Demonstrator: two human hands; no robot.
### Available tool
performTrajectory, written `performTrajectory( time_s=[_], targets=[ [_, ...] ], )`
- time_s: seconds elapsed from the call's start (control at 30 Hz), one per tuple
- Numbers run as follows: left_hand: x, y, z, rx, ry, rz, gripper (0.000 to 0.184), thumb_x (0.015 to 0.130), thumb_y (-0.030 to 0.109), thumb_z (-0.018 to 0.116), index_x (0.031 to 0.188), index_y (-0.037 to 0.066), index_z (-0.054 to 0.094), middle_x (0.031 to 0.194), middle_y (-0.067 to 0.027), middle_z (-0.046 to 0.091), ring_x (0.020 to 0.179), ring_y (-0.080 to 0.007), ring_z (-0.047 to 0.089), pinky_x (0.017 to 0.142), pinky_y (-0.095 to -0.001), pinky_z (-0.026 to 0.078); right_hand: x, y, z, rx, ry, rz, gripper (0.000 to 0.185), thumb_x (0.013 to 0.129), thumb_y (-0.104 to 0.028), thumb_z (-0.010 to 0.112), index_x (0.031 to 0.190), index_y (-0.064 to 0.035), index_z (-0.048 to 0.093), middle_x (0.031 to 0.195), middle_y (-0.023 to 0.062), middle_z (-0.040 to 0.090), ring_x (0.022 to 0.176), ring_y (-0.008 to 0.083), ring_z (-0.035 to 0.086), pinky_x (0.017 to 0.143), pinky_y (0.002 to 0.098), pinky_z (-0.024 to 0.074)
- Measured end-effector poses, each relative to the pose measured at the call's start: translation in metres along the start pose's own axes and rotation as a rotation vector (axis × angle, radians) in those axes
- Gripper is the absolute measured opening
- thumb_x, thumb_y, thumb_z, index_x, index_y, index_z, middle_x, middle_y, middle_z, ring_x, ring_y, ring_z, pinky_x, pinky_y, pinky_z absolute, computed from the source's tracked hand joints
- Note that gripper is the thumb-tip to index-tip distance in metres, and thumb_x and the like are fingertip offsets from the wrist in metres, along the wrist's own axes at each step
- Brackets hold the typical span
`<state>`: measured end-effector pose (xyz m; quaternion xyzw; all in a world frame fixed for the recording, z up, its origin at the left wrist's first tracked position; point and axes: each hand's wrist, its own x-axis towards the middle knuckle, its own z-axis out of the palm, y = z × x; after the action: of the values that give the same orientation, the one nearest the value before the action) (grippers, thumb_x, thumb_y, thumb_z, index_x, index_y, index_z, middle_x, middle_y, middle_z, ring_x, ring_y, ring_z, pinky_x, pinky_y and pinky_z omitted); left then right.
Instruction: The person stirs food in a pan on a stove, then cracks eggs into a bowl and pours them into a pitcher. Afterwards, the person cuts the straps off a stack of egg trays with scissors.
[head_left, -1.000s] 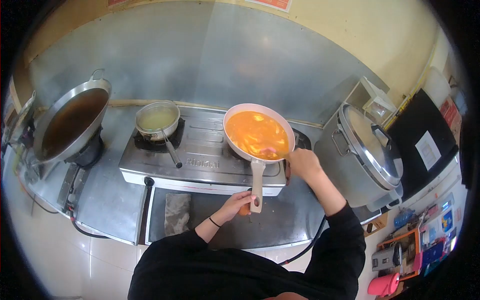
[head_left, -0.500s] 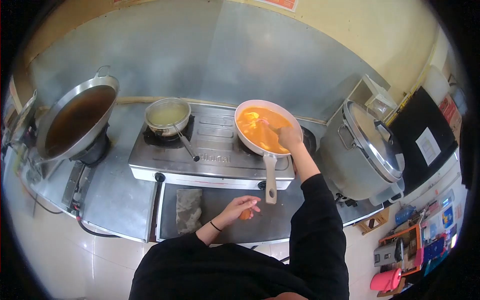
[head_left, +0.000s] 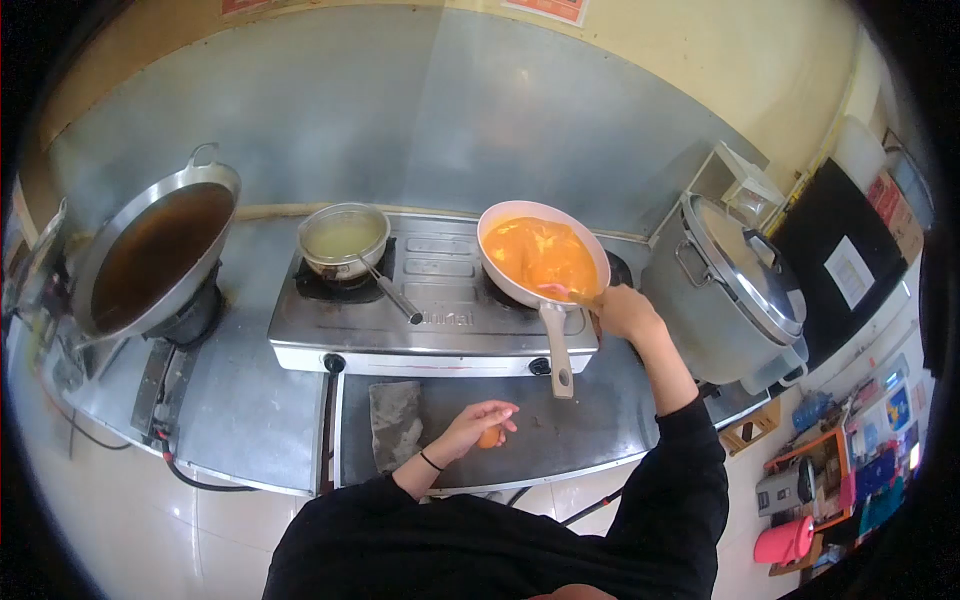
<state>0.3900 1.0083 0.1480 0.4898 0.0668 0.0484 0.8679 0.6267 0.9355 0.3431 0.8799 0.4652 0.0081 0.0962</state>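
Note:
A light pan (head_left: 562,375) with orange liquid (head_left: 535,250) in it sits on the right burner of the steel stove (head_left: 430,335). My right hand (head_left: 628,312) is closed around the handle of a utensil (head_left: 580,298), at the pan's front right edge; its pinkish end dips into the liquid. Below the stove, my left hand (head_left: 475,428) is curled around a small brown, egg-like object (head_left: 490,436), apart from the pan handle. On the left burner stands a small pot (head_left: 345,238) of pale yellowish liquid, with a handled strainer (head_left: 398,298) resting in it.
A large wok (head_left: 165,250) of dark brown liquid stands on a burner at the left. At the right is a big lidded metal pot (head_left: 720,290). A grey cloth (head_left: 396,425) lies on the counter before the stove. A black hose (head_left: 205,484) hangs at the front left.
My left hand has come off the pan handle, still around the brown object. My right hand moved inward over the pan, then back to its front right edge with the utensil.

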Motion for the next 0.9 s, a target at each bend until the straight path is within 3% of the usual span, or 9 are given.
performTrajectory(
  time_s=[0.17,0.37,0.47,0.57,0.6,0.73,0.9],
  targets=[
    [0.004,-0.012,0.001,-0.035,-0.037,-0.072,0.033,0.088,0.028,0.049,0.109,0.002,0.05,0.081,-0.0069,0.056,0.062,-0.0115,0.053,0.058,-0.0229,0.044,-0.027,-0.023,0.018,0.137,-0.008,-0.132,0.043,0.076,-0.008,0.041,0.119,-0.01,0.045,0.081,0.0229,0.059,0.074,0.0372,0.058,0.067,0.0457,0.0459],
    [0.004,-0.02,0.015,-0.026,-0.088,-0.126,0.034,0.087,0.029,0.051,0.108,0.003,0.051,0.084,-0.0073,0.057,0.064,-0.0112,0.054,0.059,-0.0235,0.045,-0.029,-0.05,0.031,0.407,0.147,0.057,0.035,0.074,-0.011,0.046,0.107,-0.0035,0.053,0.083,0.0256,0.058,0.08,0.0373,0.058,0.073,0.0453,0.0445],
    [-0.002,-0.027,0.027,-0.008,-0.117,-0.12,0.033,0.087,0.029,0.051,0.107,0.003,0.052,0.083,-0.0072,0.057,0.064,-0.0114,0.054,0.059,-0.024,0.045,-0.005,-0.047,0.061,0.447,0.107,0.166,0.046,0.074,-0.012,0.049,0.12,-0.0068,0.044,0.092,0.0239,0.059,0.084,0.0362,0.058,0.076,0.0444,0.0449],
    [-0.01,-0.032,0.04,-0.001,-0.143,-0.113,0.032,0.087,0.028,0.05,0.107,0.003,0.052,0.082,-0.007,0.057,0.064,-0.0115,0.053,0.059,-0.0246,0.045,-0.02,-0.058,0.047,0.501,0.087,0.248,0.036,0.075,-0.021,0.053,0.106,-0.0022,0.054,0.093,0.0226,0.059,0.088,0.0349,0.058,0.077,0.0436,0.0451],
    [-0.014,-0.036,0.045,-0.001,-0.151,-0.111,0.032,0.088,0.028,0.05,0.106,0.003,0.053,0.082,-0.0069,0.057,0.064,-0.0115,0.053,0.059,-0.0248,0.045,-0.023,-0.058,0.051,0.475,0.1,0.233,0.048,0.076,-0.029,0.056,0.115,-0.0032,0.048,0.092,0.0208,0.06,0.087,0.0332,0.058,0.075,0.043,0.0455],
    [-0.029,-0.054,0.068,0.027,-0.136,-0.129,0.031,0.088,0.027,0.048,0.106,0.003,0.053,0.08,-0.0057,0.057,0.065,-0.0114,0.053,0.059,-0.0243,0.045,-0.063,-0.062,0.052,0.531,0.318,0.358,0.066,0.078,-0.043,0.054,0.129,-0.0067,0.032,0.097,0.0188,0.057,0.088,0.0349,0.056,0.073,0.0425,0.0448],
    [-0.049,-0.102,0.114,0.027,-0.2,-0.199,0.032,0.088,0.029,0.048,0.105,0.003,0.054,0.079,-0.0055,0.057,0.064,-0.0109,0.053,0.058,-0.0236,0.045,-0.208,-0.034,0.055,0.569,0.769,0.355,0.059,0.078,-0.039,0.057,0.123,-0.0044,0.039,0.103,0.0209,0.052,0.095,0.0352,0.05,0.079,0.0425,0.0405]
  ],
)
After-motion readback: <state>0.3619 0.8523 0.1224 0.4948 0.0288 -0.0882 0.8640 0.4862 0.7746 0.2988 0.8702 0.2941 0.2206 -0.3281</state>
